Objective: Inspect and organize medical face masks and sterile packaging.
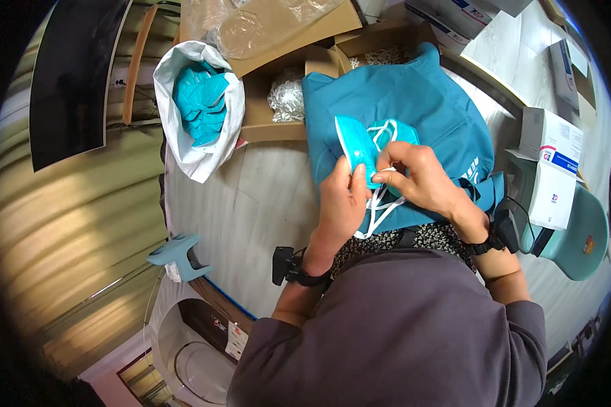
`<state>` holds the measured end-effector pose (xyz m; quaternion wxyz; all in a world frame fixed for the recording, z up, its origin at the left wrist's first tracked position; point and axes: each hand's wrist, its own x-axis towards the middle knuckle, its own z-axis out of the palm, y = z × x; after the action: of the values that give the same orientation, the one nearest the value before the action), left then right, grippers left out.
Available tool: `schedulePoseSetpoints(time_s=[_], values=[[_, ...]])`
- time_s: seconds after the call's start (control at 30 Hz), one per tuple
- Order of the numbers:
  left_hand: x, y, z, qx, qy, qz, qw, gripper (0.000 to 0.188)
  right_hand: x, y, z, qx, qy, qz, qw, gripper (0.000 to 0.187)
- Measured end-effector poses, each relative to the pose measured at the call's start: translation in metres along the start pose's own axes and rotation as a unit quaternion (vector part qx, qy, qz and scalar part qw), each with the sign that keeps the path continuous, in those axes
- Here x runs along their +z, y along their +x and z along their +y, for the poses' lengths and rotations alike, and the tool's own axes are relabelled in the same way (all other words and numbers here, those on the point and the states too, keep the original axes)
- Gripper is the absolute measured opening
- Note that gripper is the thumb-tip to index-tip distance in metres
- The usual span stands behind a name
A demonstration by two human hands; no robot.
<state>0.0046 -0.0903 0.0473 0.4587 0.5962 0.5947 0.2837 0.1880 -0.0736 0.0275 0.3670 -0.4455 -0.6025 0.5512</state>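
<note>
Grey plank flooring [231,210] surrounds the work position; a teal cloth [414,95] covers the lap. Above it, between both hands, is a folded teal mask [357,146]. The left hand [343,203] pinches its lower part between thumb and fingers. The right hand [421,180] closes thumb and forefinger at the same end, on the edge or on a strap; which one cannot be told.

For good handling, keep the left pinch firm but light, so that the panel does not crease. Work the right fingertips close to the edge, and keep the hanging white straps [380,218] clear of each other.

Not determinable: the contact point under the fingertips, whether the teal piece [404,133] behind is a second mask, and the lower layers inside the white bag [235,112].
</note>
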Motion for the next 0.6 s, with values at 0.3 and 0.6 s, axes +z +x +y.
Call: schedulePoseSetpoints(time_s=[0.3, 0.6], values=[[-0.040, -0.015, 0.019, 0.035, -0.073, 0.134, 0.988, 0.011, -0.074, 0.010, 0.031, -0.016, -0.153, 0.180, 0.972, 0.013], [-0.081, 0.005, -0.030, 0.164, -0.023, 0.118, 0.979, 0.021, -0.020, 0.013, 0.022, -0.024, -0.397, 0.064, 0.915, 0.035]])
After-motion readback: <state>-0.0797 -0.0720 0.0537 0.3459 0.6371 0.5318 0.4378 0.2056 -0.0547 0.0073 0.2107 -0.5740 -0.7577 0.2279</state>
